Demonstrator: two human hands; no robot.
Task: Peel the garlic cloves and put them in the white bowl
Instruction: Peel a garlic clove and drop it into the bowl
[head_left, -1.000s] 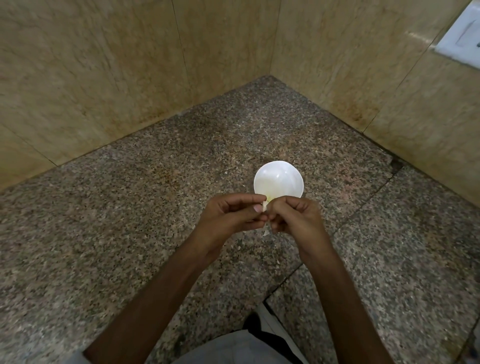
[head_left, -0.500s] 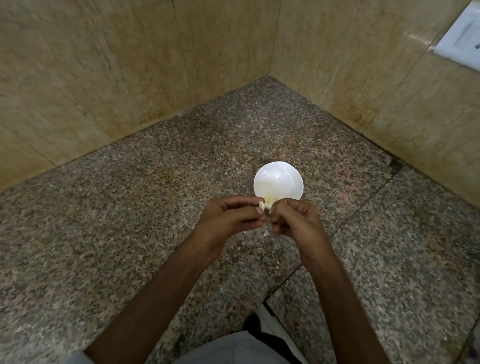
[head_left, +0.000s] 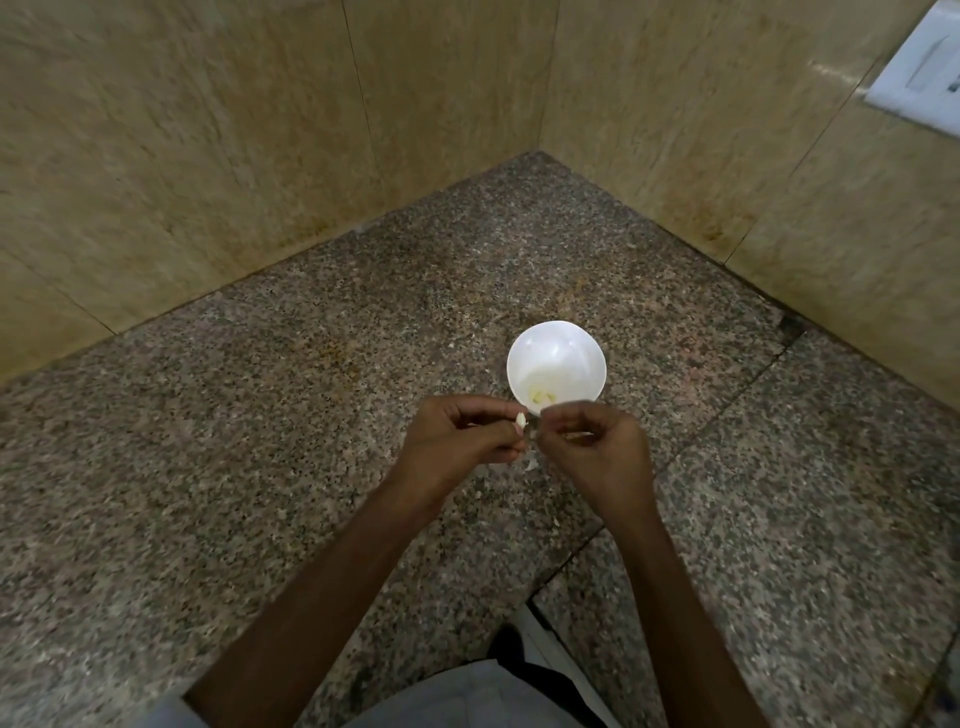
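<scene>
A small white bowl (head_left: 556, 361) stands on the speckled granite counter (head_left: 260, 441), with pale peeled garlic pieces (head_left: 543, 397) at its bottom. Just in front of it my left hand (head_left: 457, 441) pinches a garlic clove (head_left: 520, 420) between thumb and fingertips. My right hand (head_left: 592, 452) sits close beside it, fingers curled, its fingertips pinching at the clove's skin. A pale scrap of peel (head_left: 530, 464) shows below, between the two hands.
Tan tiled walls (head_left: 208, 130) meet in a corner behind the bowl. A white switch plate (head_left: 919, 67) sits on the right wall. Small bits of peel lie on the counter near the hands. The counter's front edge runs by my body at the bottom.
My hands have drawn slightly apart, so the clove's tip now shows at my left fingertips. The bowl has stayed in place.
</scene>
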